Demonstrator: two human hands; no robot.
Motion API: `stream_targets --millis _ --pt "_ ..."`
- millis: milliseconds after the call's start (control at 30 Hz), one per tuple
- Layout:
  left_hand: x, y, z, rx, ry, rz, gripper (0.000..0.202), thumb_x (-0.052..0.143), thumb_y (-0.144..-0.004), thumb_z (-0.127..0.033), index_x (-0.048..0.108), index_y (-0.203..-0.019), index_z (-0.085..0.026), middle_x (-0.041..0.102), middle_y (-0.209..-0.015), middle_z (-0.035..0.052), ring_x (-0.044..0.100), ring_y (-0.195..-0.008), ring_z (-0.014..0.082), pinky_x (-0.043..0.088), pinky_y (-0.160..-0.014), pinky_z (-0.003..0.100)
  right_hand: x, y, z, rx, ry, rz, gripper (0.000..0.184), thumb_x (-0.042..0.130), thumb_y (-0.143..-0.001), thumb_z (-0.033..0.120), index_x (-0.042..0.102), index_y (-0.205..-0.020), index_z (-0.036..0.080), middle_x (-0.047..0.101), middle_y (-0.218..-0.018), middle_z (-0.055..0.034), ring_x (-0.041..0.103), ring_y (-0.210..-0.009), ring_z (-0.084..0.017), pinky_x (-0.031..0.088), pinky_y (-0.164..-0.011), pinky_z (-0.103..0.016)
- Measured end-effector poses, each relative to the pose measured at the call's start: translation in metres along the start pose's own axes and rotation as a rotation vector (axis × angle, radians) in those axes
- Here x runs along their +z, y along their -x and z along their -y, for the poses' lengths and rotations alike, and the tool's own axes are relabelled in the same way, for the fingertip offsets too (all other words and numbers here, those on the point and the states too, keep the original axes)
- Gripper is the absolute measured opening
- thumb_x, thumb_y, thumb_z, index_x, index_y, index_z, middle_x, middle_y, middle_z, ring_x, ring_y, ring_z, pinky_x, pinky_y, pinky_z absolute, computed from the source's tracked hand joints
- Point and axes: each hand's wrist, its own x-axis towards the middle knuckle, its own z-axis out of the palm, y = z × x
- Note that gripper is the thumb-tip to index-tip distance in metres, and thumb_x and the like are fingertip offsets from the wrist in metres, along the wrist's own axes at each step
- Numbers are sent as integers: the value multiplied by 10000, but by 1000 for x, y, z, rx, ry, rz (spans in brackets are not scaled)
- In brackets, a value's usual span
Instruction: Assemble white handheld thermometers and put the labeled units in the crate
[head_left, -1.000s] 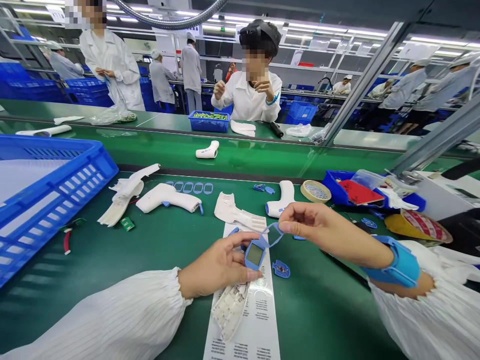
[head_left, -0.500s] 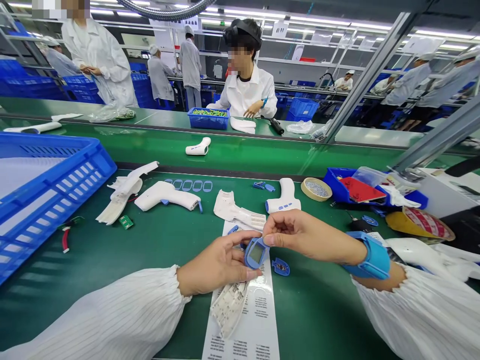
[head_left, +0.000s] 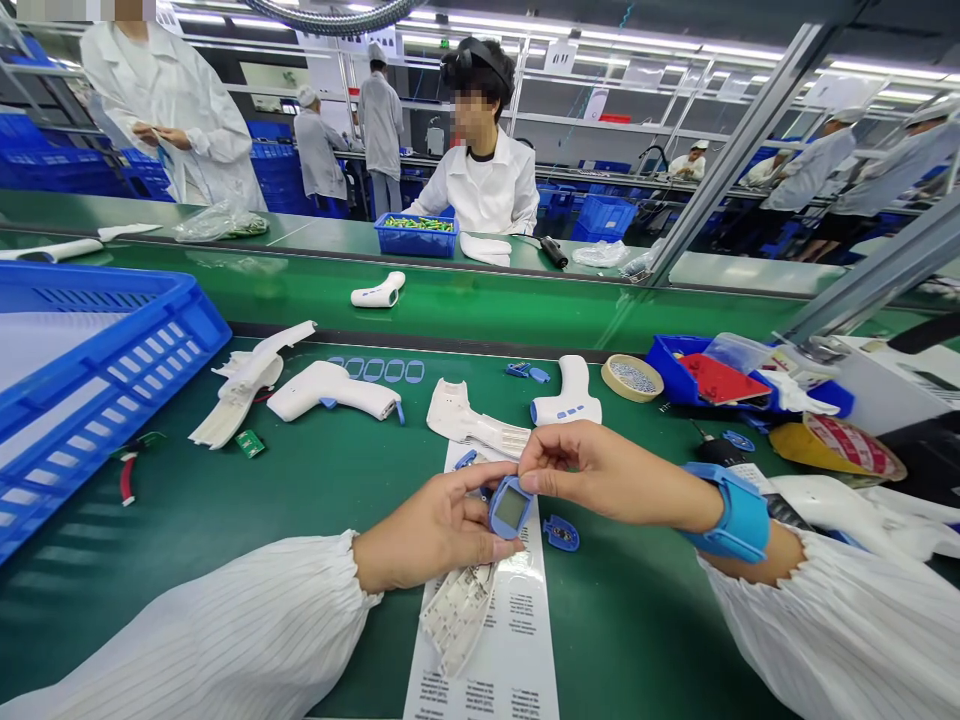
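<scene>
L hand [head_left: 435,528] grips small blue plastic screen frame [head_left: 511,508]; R hand [head_left: 600,470] pinches its top edge. Green desk [head_left: 300,490] open leftwards to blue slatted crate [head_left: 112,380] at left edge.

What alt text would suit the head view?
The left hand grips a small blue display piece over a printed sheet on a green bench, while the right hand pinches its top edge. White thermometer shells lie beyond.

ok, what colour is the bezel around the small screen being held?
The bezel is blue, the screen greyish-green; the head view shows it best.
</scene>
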Motion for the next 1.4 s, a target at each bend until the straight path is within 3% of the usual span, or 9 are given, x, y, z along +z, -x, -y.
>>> stream_targets --millis 267,533,733,833,1000,1400 --pt "2 1 -3 -18 -9 -34 689 739 -672 -182 451 -1296 -223 643 -827 33 640 -823 201 455 -774 350 3 0 2 -29 33 -38 133 565 -804 284 605 -766 163 585 -690 1 506 -622 -120 426 -574 -238" --pt "3 0 -1 -22 8 -56 677 756 -656 -215 481 -1273 -233 613 -765 5 629 -767 169 445 -810 361 5 2 4 -12 68 -73 120 554 -810 260 605 -762 163 579 -672 4 494 -601 -116 411 -558 -237" --pt "3 0 0 8 22 -33 612 728 -691 -172 503 -1253 -265 383 -540 -107 476 -532 52 443 -814 348 8 3 6 6 112 -107 121 549 -807 253 605 -748 164 572 -650 6 474 -576 -112 394 -528 -229" --pt "3 -1 0 15 26 -35 608 729 -689 -165 511 -1246 -271 327 -529 -114 473 -539 52 447 -792 327 10 4 5 15 109 -125 125 547 -807 255 600 -735 168 572 -645 5 477 -582 -115 396 -533 -231" --pt "2 -2 0 4 32 -46 629 754 -657 -208 522 -1238 -276 390 -533 -95 587 -645 109 449 -728 283 13 3 3 44 88 -154 121 558 -792 263 596 -721 173 575 -635 5 484 -578 -117 403 -538 -237" --pt "5 -1 -2 -4 3 -79 653 750 -646 -182 513 -1252 -234 570 -630 -34 626 -707 151 461 -755 319 16 2 -2 41 3 -209 118 588 -763 281 604 -720 172 571 -629 6 470 -568 -113 393 -520 -241"
